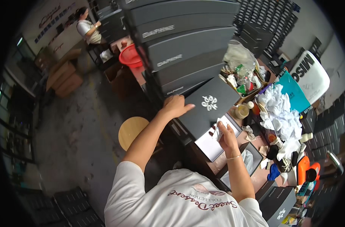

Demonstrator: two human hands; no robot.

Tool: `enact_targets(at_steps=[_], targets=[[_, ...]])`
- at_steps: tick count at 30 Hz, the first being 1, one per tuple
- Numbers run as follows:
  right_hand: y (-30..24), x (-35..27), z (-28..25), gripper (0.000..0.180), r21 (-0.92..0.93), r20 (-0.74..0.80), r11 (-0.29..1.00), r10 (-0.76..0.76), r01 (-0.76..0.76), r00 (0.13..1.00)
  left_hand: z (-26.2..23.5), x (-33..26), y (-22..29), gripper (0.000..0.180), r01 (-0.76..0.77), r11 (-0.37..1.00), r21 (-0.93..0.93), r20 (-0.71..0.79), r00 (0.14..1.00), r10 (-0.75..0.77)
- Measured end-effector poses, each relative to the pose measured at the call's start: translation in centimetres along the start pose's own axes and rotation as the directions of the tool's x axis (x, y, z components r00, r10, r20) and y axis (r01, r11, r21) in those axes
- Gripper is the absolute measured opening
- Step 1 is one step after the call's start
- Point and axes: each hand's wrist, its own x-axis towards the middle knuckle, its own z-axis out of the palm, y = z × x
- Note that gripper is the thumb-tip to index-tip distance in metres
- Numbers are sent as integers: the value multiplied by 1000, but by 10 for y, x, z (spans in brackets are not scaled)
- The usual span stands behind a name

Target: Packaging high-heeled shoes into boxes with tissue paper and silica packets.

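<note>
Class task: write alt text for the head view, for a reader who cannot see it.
A person's left hand rests on a dark box lid, while the right hand holds a small white slip over it. Stacked dark boxes stand behind; crumpled white paper lies to the right.

I wear a white short-sleeved cotton T-shirt (180,200) with dark red script lettering across the chest, and a thin silver bracelet (233,157) circles my right wrist.
</note>
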Motion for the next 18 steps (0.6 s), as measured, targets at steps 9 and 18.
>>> enact_targets(at_steps=[9, 18], targets=[[-30, -4, -9, 25, -168, -20, 974, 149, -150, 989, 17, -10, -42, 65, 447, 361, -818, 535, 823, 193], [-58, -23, 21, 26, 117, -142, 988, -83, 99, 986, -16, -2, -14, 46, 208, -25, -978, 195, 947, 255]])
